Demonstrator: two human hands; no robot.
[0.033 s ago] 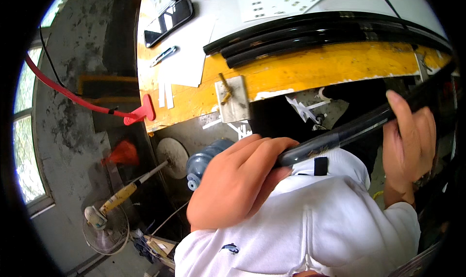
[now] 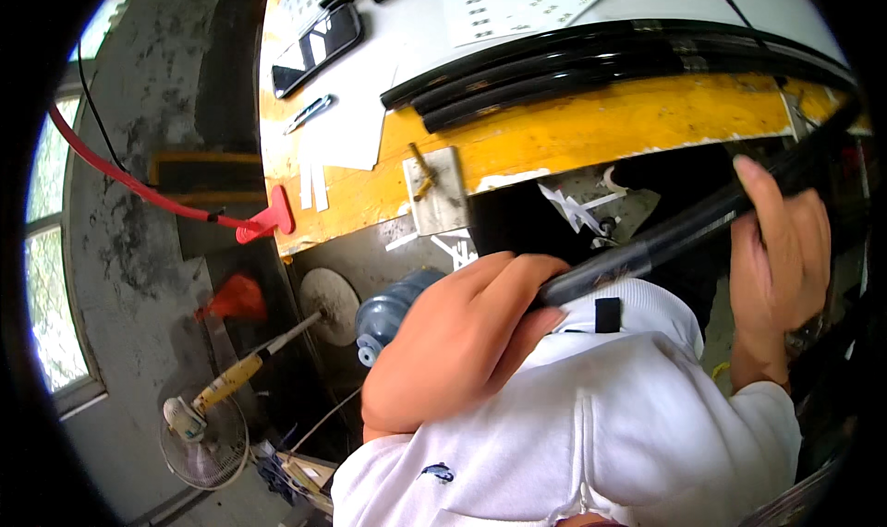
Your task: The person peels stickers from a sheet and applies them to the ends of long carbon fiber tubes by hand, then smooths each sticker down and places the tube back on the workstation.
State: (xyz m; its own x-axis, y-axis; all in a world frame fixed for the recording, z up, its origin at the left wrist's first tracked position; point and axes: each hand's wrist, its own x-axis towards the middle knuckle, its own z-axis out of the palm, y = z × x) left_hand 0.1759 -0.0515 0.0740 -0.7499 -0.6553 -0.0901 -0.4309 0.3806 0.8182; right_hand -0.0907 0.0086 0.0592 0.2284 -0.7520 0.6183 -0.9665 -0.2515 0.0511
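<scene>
A long glossy black tube (image 2: 647, 254) slants across in front of my body, rising to the right. My left hand (image 2: 462, 342) is closed around its near, lower end, hiding the tip. Further up the tube, my right hand (image 2: 783, 259) grips it, with one finger stretched up along it. The tube's far end runs into the dark right rim and does not show clearly. A clear sleeve or film seems to cover part of the tube near my left hand. On the bench ahead, more black tubes (image 2: 554, 72) lie side by side along the front edge.
The yellow-edged bench (image 2: 351, 194) carries a phone (image 2: 319, 51), a utility knife (image 2: 309, 113), white paper sheets and a small metal plate (image 2: 436, 190) at its edge. Below left are a blue water bottle (image 2: 393, 310) and a fan (image 2: 205, 439). A red hose (image 2: 166, 190) hangs at left.
The view has shifted very slightly, and the left hand and tube end have moved a little. Both hands keep their hold on the tube.
</scene>
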